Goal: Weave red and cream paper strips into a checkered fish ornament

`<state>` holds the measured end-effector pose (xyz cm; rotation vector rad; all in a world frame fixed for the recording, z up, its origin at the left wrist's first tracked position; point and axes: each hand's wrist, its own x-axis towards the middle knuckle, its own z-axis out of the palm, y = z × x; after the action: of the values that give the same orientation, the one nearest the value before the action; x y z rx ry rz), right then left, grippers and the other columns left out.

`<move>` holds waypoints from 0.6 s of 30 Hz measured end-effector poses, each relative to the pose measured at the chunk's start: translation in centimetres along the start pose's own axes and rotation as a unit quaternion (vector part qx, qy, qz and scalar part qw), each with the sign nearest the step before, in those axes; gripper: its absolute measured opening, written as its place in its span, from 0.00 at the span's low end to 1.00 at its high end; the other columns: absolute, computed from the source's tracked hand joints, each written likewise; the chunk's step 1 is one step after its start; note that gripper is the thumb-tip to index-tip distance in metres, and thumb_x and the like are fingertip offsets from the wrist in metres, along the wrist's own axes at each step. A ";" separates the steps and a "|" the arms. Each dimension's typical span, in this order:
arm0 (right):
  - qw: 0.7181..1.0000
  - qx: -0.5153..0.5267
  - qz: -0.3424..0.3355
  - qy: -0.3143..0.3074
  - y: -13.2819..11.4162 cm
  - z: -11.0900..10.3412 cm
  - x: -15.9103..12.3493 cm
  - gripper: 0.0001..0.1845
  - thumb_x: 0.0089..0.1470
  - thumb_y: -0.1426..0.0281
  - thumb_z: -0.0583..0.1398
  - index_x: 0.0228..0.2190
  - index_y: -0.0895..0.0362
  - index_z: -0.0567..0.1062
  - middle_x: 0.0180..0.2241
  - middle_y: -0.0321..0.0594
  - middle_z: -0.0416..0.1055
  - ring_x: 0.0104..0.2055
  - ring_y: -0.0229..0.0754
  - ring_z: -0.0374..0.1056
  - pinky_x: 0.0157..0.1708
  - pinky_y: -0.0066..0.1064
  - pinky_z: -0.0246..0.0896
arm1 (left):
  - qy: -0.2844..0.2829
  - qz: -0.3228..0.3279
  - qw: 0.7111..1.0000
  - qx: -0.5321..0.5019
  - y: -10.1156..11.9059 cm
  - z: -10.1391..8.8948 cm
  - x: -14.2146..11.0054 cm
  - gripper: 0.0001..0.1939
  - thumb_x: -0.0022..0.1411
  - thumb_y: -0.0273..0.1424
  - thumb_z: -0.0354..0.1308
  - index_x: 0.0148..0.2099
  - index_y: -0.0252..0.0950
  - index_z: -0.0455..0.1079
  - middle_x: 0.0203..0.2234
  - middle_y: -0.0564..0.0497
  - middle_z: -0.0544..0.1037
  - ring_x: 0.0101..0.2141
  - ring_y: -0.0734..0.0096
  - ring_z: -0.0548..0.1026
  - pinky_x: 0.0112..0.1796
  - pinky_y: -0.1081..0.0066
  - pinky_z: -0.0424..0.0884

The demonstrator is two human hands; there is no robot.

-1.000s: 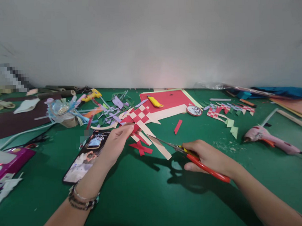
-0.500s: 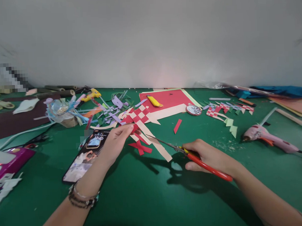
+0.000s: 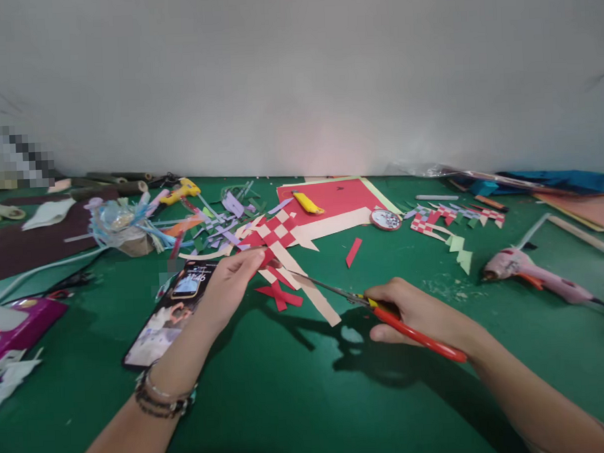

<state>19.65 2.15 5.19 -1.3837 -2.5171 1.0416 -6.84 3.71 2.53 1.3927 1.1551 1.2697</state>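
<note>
My left hand (image 3: 237,276) pinches the edge of a woven paper piece (image 3: 278,229), a red and cream checker with loose strips trailing from it. A long cream strip (image 3: 323,304) hangs down from it to the right. Closed round the red handles of the scissors (image 3: 411,335) is my right hand (image 3: 406,309). The blades point left and lie across the cream strip near the weave; whether they have cut into it I cannot tell. Below the weave, crossed red paper strips (image 3: 279,295) show just above the green table.
A phone (image 3: 156,336) lies under my left forearm. Paper scraps (image 3: 216,227), a yellow cutter (image 3: 308,202) and red sheets (image 3: 345,188) are behind the weave. To the right sit a pink glue gun (image 3: 539,276) and small woven pieces (image 3: 424,221); a purple power strip (image 3: 26,325) is at left.
The scissors have tilted slightly, with their blades closer together across the cream strip. Both hands stay nearly in place, and the whole view has shifted a little.
</note>
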 end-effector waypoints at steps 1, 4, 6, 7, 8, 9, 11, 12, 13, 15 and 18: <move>1.000 0.002 0.001 -0.002 0.0 0.0 0.0 0.31 0.38 0.40 0.51 0.17 0.57 0.57 0.15 0.27 0.47 0.19 0.29 0.39 0.18 0.25 0.34 | -0.002 0.002 1.000 -0.005 -0.1 0.0 0.0 0.15 0.53 0.42 0.53 0.32 0.37 0.75 0.30 0.50 0.78 0.36 0.64 0.73 0.43 0.66 0.67; 1.000 0.010 0.002 0.001 -0.1 0.0 0.0 0.32 0.38 0.39 0.51 0.16 0.57 0.56 0.15 0.27 0.47 0.19 0.29 0.39 0.18 0.25 0.34 | -0.004 0.011 1.000 -0.015 -0.2 -0.1 0.0 0.14 0.54 0.40 0.53 0.32 0.37 0.76 0.30 0.51 0.78 0.35 0.64 0.73 0.43 0.66 0.67; 1.000 0.014 0.000 0.005 0.0 0.1 0.0 0.32 0.38 0.39 0.51 0.16 0.57 0.56 0.15 0.27 0.46 0.19 0.29 0.38 0.17 0.25 0.33 | -0.003 0.016 1.000 -0.015 -0.2 -0.1 0.0 0.14 0.55 0.40 0.53 0.32 0.37 0.76 0.30 0.51 0.78 0.35 0.65 0.73 0.43 0.67 0.66; 1.000 0.015 0.001 0.007 0.1 0.1 0.0 0.32 0.38 0.40 0.51 0.16 0.57 0.56 0.15 0.27 0.46 0.19 0.29 0.38 0.17 0.25 0.33 | -0.004 0.017 1.000 -0.015 -0.1 -0.1 0.1 0.14 0.55 0.40 0.53 0.32 0.37 0.75 0.30 0.51 0.78 0.35 0.65 0.73 0.43 0.67 0.66; 1.000 0.016 0.000 0.008 0.1 0.1 0.1 0.31 0.38 0.40 0.51 0.16 0.57 0.56 0.15 0.27 0.46 0.19 0.29 0.38 0.17 0.25 0.33 | -0.004 0.017 1.000 -0.015 -0.1 -0.1 0.1 0.14 0.55 0.40 0.53 0.31 0.37 0.75 0.29 0.51 0.78 0.35 0.65 0.73 0.43 0.67 0.66; 1.000 0.017 -0.001 0.010 0.2 0.2 0.1 0.31 0.38 0.40 0.52 0.16 0.57 0.56 0.15 0.27 0.46 0.19 0.29 0.38 0.17 0.25 0.33 | -0.003 0.016 1.000 -0.018 -0.1 -0.1 0.1 0.13 0.55 0.39 0.53 0.31 0.37 0.75 0.29 0.51 0.78 0.35 0.65 0.73 0.42 0.67 0.66; 1.000 0.021 -0.005 0.011 0.4 0.2 0.1 0.31 0.38 0.41 0.52 0.15 0.57 0.55 0.15 0.27 0.45 0.19 0.29 0.38 0.18 0.25 0.33 | 0.004 0.015 1.000 -0.027 -0.1 -0.1 0.1 0.12 0.54 0.39 0.54 0.29 0.37 0.75 0.27 0.52 0.77 0.33 0.66 0.73 0.42 0.68 0.67; 1.000 0.023 -0.006 0.011 0.4 0.2 0.1 0.31 0.38 0.41 0.52 0.15 0.57 0.55 0.15 0.26 0.45 0.20 0.29 0.38 0.18 0.25 0.33 | 0.009 0.015 0.999 -0.034 -0.2 -0.1 0.1 0.12 0.54 0.38 0.55 0.28 0.38 0.75 0.26 0.53 0.77 0.33 0.67 0.73 0.41 0.69 0.67; 1.000 0.024 -0.007 0.011 0.4 0.2 0.1 0.31 0.38 0.41 0.53 0.15 0.57 0.55 0.15 0.26 0.45 0.20 0.29 0.37 0.18 0.25 0.33 | 0.015 0.015 0.999 -0.041 -0.3 -0.1 0.1 0.11 0.53 0.38 0.55 0.27 0.38 0.74 0.25 0.53 0.77 0.32 0.67 0.73 0.41 0.69 0.67; 1.000 0.025 -0.006 0.011 0.4 0.2 0.1 0.31 0.38 0.41 0.53 0.15 0.57 0.55 0.15 0.26 0.45 0.20 0.29 0.37 0.18 0.25 0.32 | 0.023 0.016 0.999 -0.047 -0.4 -0.2 0.1 0.10 0.52 0.38 0.56 0.27 0.38 0.74 0.25 0.54 0.77 0.31 0.68 0.73 0.40 0.70 0.67; 1.000 0.025 -0.010 0.012 0.3 0.2 0.1 0.31 0.39 0.41 0.53 0.15 0.57 0.55 0.15 0.26 0.45 0.20 0.29 0.37 0.18 0.25 0.32 | 0.019 0.015 0.999 -0.039 -0.5 -0.3 0.0 0.11 0.53 0.38 0.56 0.27 0.38 0.74 0.25 0.52 0.77 0.31 0.66 0.73 0.39 0.68 0.68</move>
<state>19.77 2.22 4.82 -1.3456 -2.4652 1.0695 -7.12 3.84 2.05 1.3371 1.1026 1.3538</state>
